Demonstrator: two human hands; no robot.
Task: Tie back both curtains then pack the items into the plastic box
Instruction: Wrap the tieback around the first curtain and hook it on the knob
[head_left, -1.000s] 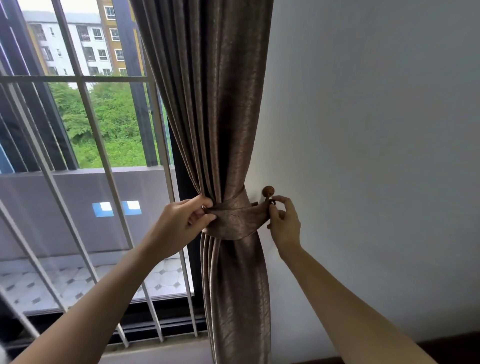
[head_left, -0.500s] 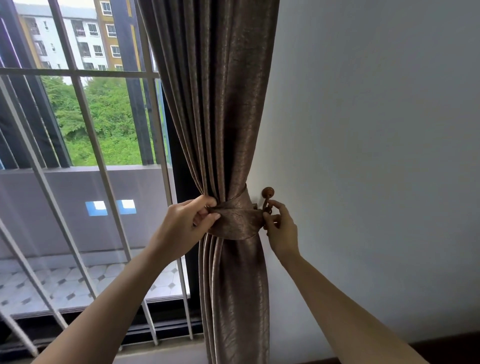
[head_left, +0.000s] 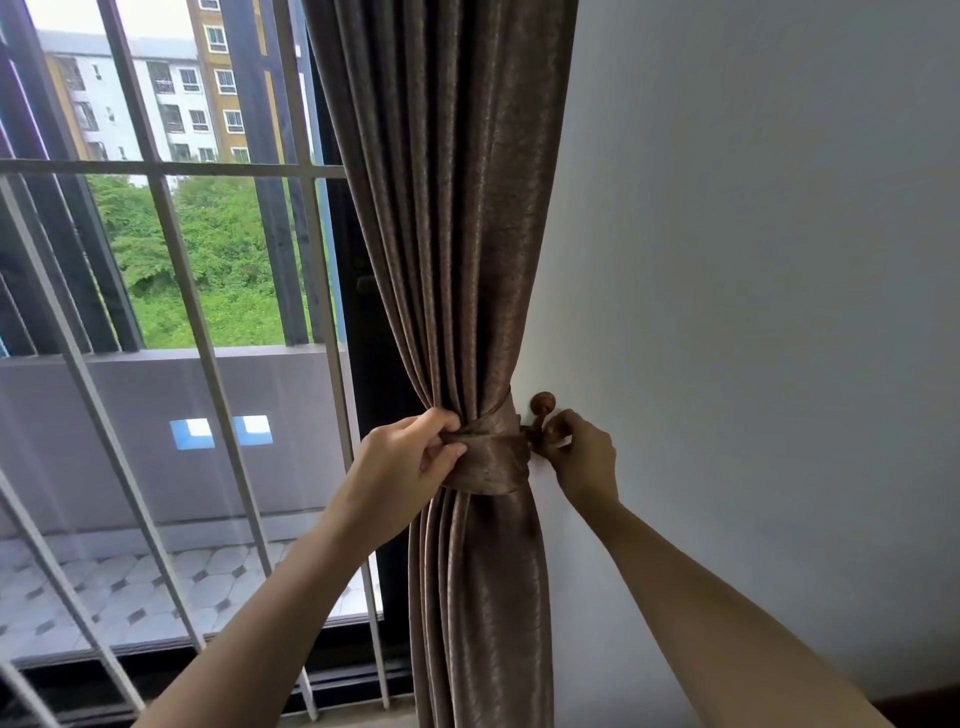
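A brown curtain (head_left: 457, 218) hangs gathered against the white wall. A matching fabric tieback (head_left: 491, 462) wraps around it at waist height. My left hand (head_left: 410, 462) grips the tieback and the curtain folds on the window side. On the wall side my right hand (head_left: 579, 454) pinches the tieback's end at a brown wooden wall hook (head_left: 542, 404) with a round knob. The loop at the hook is partly hidden by my fingers.
A barred window (head_left: 171, 312) with white metal bars fills the left, with a balcony and buildings beyond. The white wall (head_left: 753, 312) takes up the right. A dark skirting (head_left: 919, 704) runs at the bottom right.
My right hand has shifted slightly right and up, now sitting just under the hook's knob. My left hand keeps its grip on the tieback. The view moved a little leftward.
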